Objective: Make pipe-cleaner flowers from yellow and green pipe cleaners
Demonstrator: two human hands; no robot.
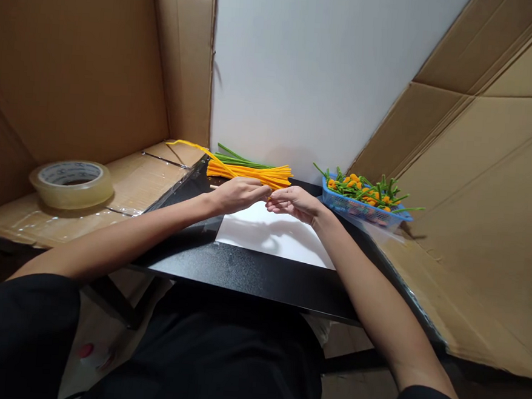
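Note:
Over a white sheet of paper (pixel 272 239), my left hand (pixel 241 195) and my right hand (pixel 298 203) meet at their fingertips. A long orange pipe cleaner (pixel 194 145) trails from my left hand's closed fingers toward the upper left. A small orange bit shows between the two hands, where the right thumb and fingers pinch it; its exact shape is hidden. Just behind the hands lies a bundle of orange pipe cleaners (pixel 268 173), with several green pipe cleaners (pixel 236 159) at its back.
At the right, a blue basket (pixel 361 208) holds several green pieces with orange heads (pixel 371 191). A roll of clear tape (pixel 73 187) lies on the cardboard ledge at left. Cardboard walls (pixel 485 196) flank the black table (pixel 242 277). A red-capped bottle (pixel 93 354) is below.

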